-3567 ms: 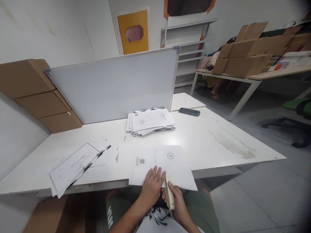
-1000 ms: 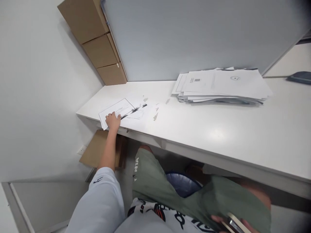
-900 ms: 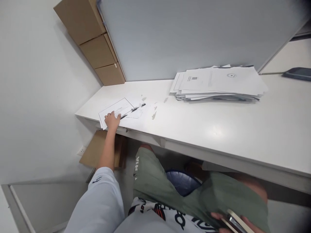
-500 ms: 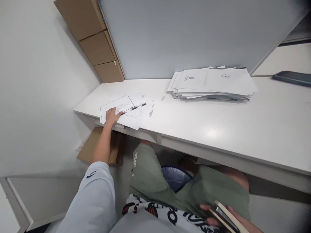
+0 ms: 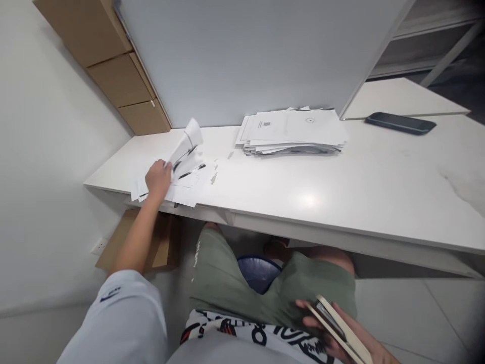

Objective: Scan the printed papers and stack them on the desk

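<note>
My left hand (image 5: 158,180) is closed on the edge of a paper sheet (image 5: 192,134) at the left of the desk. That sheet is lifted and curls upward at its far end. Other papers (image 5: 185,194) with black marks lie under it, one overhanging the desk's front edge. Low in the view, over my lap, my right hand (image 5: 350,323) grips a cream-coloured stapler (image 5: 341,326), its dark inner part showing between the two arms. The palm is partly hidden behind it.
A thick stack of papers (image 5: 291,129) stands against the grey partition (image 5: 257,55). Farther right lies a dark phone (image 5: 401,123). Cardboard boxes (image 5: 121,86) are piled at the back left, and an opened carton (image 5: 166,242) sits beneath the white desk (image 5: 265,187). A blue bin (image 5: 258,273) stands between my legs.
My left hand has gone from lying on the papers to gripping and lifting one sheet. The view has shifted rightward. The stapler remains in my right hand.
</note>
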Tool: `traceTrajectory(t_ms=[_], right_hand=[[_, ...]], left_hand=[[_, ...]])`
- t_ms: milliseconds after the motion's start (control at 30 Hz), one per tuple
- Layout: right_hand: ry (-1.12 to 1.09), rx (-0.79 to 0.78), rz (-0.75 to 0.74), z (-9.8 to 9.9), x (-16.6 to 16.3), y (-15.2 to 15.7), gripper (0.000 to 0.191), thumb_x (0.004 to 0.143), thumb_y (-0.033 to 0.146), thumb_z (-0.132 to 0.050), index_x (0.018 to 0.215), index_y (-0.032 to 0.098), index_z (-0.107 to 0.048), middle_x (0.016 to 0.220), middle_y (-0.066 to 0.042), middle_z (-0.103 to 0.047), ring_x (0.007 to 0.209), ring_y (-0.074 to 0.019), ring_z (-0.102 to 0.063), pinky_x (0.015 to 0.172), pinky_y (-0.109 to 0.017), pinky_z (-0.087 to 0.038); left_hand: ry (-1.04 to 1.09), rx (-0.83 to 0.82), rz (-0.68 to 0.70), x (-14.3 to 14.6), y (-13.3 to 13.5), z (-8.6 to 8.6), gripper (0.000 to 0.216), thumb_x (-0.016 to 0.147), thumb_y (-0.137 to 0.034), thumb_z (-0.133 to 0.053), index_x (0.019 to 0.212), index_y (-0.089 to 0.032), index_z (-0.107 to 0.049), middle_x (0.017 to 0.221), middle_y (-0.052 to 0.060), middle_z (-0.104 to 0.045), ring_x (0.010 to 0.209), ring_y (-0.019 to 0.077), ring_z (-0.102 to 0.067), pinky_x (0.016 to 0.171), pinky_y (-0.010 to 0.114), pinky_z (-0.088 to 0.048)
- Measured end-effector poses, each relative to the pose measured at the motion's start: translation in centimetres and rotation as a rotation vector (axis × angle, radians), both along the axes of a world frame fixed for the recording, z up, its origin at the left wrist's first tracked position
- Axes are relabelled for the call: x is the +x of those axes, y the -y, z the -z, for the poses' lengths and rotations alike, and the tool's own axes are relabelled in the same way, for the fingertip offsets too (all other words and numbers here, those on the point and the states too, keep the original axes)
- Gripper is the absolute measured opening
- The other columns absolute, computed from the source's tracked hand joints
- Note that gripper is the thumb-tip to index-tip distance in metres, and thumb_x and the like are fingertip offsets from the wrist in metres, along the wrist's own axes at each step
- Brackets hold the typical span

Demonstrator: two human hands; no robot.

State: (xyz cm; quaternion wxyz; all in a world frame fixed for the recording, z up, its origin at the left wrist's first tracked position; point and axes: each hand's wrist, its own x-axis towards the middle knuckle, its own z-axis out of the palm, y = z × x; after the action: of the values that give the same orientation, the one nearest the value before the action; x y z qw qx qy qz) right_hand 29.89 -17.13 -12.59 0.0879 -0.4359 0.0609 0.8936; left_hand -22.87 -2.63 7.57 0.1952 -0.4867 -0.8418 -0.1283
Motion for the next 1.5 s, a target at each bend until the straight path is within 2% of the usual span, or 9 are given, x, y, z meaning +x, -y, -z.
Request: traceTrajectory(t_ms=[100,233,333,467,633,867,1200,1367,1500], right_hand=[[-0.039,0.285,0.311,-4.3,-5.1,-0.2,0.03,0.089,0.043,-0.054,0.106,0.025,-0.07,0.09,-0.004,-0.072,0.036,-0.0066,-0.043,0.063,-0.026,-0.058],[-0.016,0.713,0.523,-9.8,-12.6,-1.8,0.042,0.081,0.054,-0.062,0.111,0.024,-0.067,0.082,-0.001,-0.068,0.043,-0.0103,-0.045,0.055,-0.031,-0.055],[-0.026,0.911,0.617,-11.2,-15.1,-4.2,0.046,0.081,0.057,-0.06,0.115,0.026,-0.062,0.088,-0.001,-0.068,0.045,-0.011,-0.046,0.059,-0.034,-0.054],[0.009,0.97,0.617,-10.1,-14.0,-6.8,0.04,0.082,0.052,-0.063,0.112,0.025,-0.061,0.089,0.0,-0.067,0.045,-0.0097,-0.047,0.057,-0.03,-0.051],[0.163,0.948,0.558,-8.4,-11.9,-6.9,0.03,0.083,0.048,-0.065,0.097,0.022,-0.063,0.086,0.0,-0.068,0.043,-0.0079,-0.049,0.054,-0.027,-0.051],[0.17,0.918,0.5,-8.5,-11.2,-7.8,0.032,0.072,0.04,-0.077,0.094,0.023,-0.06,0.087,0.002,-0.067,0.055,-0.0096,-0.056,0.055,-0.025,-0.054],[0.096,0.821,0.579,-8.7,-12.1,-8.9,0.031,0.073,0.043,-0.077,0.088,0.019,-0.064,0.075,0.001,-0.067,0.056,-0.0103,-0.059,0.053,-0.022,-0.055],[0.172,0.768,0.569,-7.6,-12.6,-9.0,0.035,0.07,0.044,-0.078,0.089,0.017,-0.066,0.077,-0.001,-0.068,0.055,-0.01,-0.061,0.048,-0.019,-0.052],[0.168,0.828,0.58,-6.6,-13.0,-8.2,0.034,0.072,0.042,-0.076,0.093,0.017,-0.066,0.076,0.0,-0.067,0.053,-0.0095,-0.058,0.044,-0.019,-0.047]], left_hand=[[-0.048,-0.046,0.288,8.2,1.6,-0.4,0.036,0.1,-0.041,-0.029,0.095,-0.02,-0.057,0.095,0.011,-0.064,0.097,0.0279,-0.059,0.083,0.037,-0.045],[-0.044,-0.173,0.699,16.3,2.0,-0.3,0.041,0.1,-0.045,-0.027,0.093,-0.021,-0.06,0.093,0.01,-0.065,0.095,0.0269,-0.059,0.083,0.038,-0.046],[0.038,-0.335,0.953,19.4,0.0,1.2,0.045,0.1,-0.047,-0.028,0.106,-0.018,-0.062,0.109,0.011,-0.067,0.106,0.0269,-0.059,0.09,0.038,-0.045],[0.144,-0.553,1.094,21.6,-2.7,4.5,0.061,0.098,-0.058,-0.025,0.143,-0.022,-0.043,0.152,0.008,-0.041,0.142,0.0298,-0.033,0.113,0.043,-0.03],[0.08,-0.573,1.145,22.8,-3.8,7.3,0.097,0.077,-0.076,-0.054,0.154,-0.027,-0.022,0.163,0.008,-0.012,0.148,0.0425,-0.002,0.118,0.059,-0.005],[0.045,-0.583,1.39,23.0,-3.8,7.2,0.065,0.092,-0.056,-0.045,0.151,-0.038,-0.025,0.162,-0.002,-0.018,0.15,0.0342,-0.005,0.118,0.059,-0.003],[0.053,-0.619,1.381,24.0,-3.5,6.9,0.066,0.091,-0.059,-0.046,0.15,-0.037,-0.029,0.162,-0.001,-0.019,0.15,0.0323,-0.007,0.118,0.057,-0.002],[0.036,-0.593,1.392,24.1,-3.0,7.3,0.072,0.089,-0.054,-0.05,0.152,-0.028,-0.027,0.161,0.004,-0.021,0.15,0.0322,-0.009,0.118,0.057,-0.003],[-0.001,-0.595,1.4,24.0,-2.8,7.5,0.074,0.088,-0.046,-0.05,0.153,-0.026,-0.022,0.162,0.005,-0.019,0.15,0.0321,-0.008,0.119,0.056,-0.003]])
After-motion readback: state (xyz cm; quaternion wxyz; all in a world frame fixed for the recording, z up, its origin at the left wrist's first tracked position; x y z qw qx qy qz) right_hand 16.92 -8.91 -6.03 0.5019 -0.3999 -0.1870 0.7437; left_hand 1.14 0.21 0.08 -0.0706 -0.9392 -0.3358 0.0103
